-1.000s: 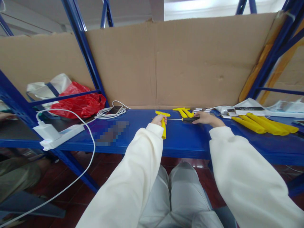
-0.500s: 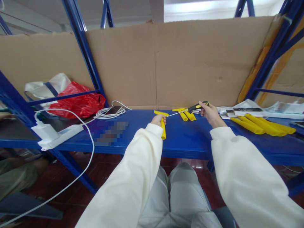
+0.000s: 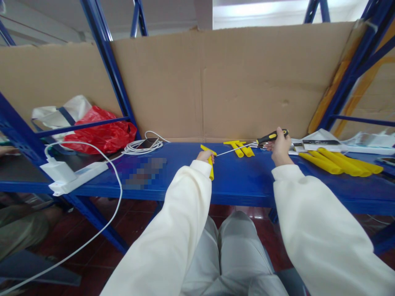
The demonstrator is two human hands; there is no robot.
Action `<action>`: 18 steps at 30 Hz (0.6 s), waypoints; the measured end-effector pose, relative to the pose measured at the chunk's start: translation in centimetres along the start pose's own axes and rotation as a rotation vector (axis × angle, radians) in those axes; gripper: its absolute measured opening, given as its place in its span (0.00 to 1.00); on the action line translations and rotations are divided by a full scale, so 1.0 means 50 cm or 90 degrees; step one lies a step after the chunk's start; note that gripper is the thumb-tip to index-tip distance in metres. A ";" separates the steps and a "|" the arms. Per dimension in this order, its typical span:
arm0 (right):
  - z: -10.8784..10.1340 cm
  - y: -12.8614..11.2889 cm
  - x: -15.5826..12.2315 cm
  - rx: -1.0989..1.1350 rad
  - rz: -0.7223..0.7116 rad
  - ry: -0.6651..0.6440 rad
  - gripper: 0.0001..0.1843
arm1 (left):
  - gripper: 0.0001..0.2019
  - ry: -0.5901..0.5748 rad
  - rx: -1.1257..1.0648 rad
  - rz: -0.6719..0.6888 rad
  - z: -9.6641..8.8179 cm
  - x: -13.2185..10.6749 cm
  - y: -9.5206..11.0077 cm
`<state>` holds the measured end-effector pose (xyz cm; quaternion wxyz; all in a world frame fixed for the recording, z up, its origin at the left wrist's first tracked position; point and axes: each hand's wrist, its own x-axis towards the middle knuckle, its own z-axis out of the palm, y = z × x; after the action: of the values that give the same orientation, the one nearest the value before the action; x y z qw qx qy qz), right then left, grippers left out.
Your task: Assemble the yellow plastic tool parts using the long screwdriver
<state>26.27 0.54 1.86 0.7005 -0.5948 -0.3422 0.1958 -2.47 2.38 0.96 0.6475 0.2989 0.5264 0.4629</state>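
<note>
My left hand is closed around a yellow T-shaped piece, its crossbar at the top and its tube pointing down toward me. In my right hand is a screwdriver with a black and yellow handle. Its long shank slants down to the left, and the tip is at the T-shaped piece beside my left fingers; the exact contact is too small to make out. Under the shank, two more yellow T-shaped pieces lie on the blue bench.
Several yellow tubes lie on the right, before white papers. To the left are a coiled white cable, a power strip and a red plastic bag. Cardboard stands behind; blue posts frame the bench.
My right hand has moved right and slightly up with the screwdriver, so more of the shank shows between my hands. My left hand stays on the yellow T-shaped piece.
</note>
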 end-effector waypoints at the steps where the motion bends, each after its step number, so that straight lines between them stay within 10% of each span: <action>1: -0.001 0.002 0.004 -0.009 -0.001 0.008 0.39 | 0.10 0.001 0.005 0.002 0.000 0.002 -0.001; 18: -0.006 -0.012 -0.008 0.118 -0.018 0.099 0.32 | 0.14 -0.009 0.019 0.006 0.000 0.006 -0.005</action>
<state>26.14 -0.07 2.32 0.7799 -0.5358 -0.2753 0.1699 -2.38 2.58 0.62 0.6443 0.3140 0.5272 0.4564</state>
